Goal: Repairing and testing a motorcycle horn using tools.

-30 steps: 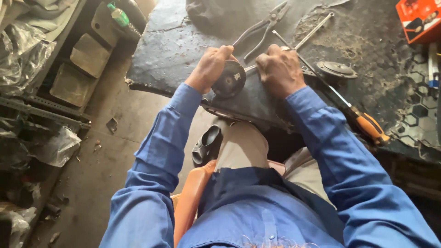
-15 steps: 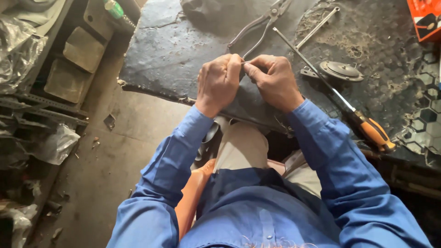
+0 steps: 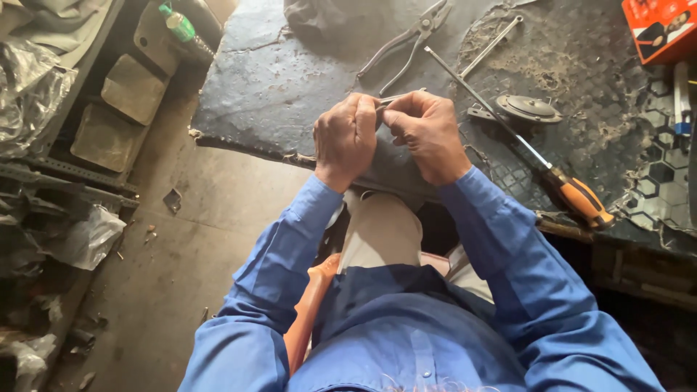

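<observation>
Hands closed on a small metal part above the surface edge

Hands met at the centre of the frame, just above the near edge of the dark, worn surface point(image 3: 276, 109). The left hand point(image 3: 347, 138) was clenched, and the right hand point(image 3: 428, 134) pinched from the other side, fingertips nearly touching. Between them a thin, pale metal piece point(image 3: 396, 96) showed, poking out at the top of the two grips towards the upper middle of the frame; most of it was hidden inside the fingers, so its exact kind could not be told.

As a judgement, fine work of this sort went best with both wrists steadied against the surface edge, the left grip holding firm while the right fingertips did the turning or pressing, and the piece kept over the surface so that a slip would not drop it to the floor.

The piece lay inside both grips, not on the surface. Above the hands lay a pair of pliers point(image 3: 406, 40), apart from them. To the right ran a long screwdriver with an orange handle point(image 3: 581, 199), its shaft passing beside a round metal disc point(image 3: 528, 107). A green-capped bottle point(image 3: 178, 23) stood at the upper left, and an orange box point(image 3: 664, 29) at the upper right.
</observation>
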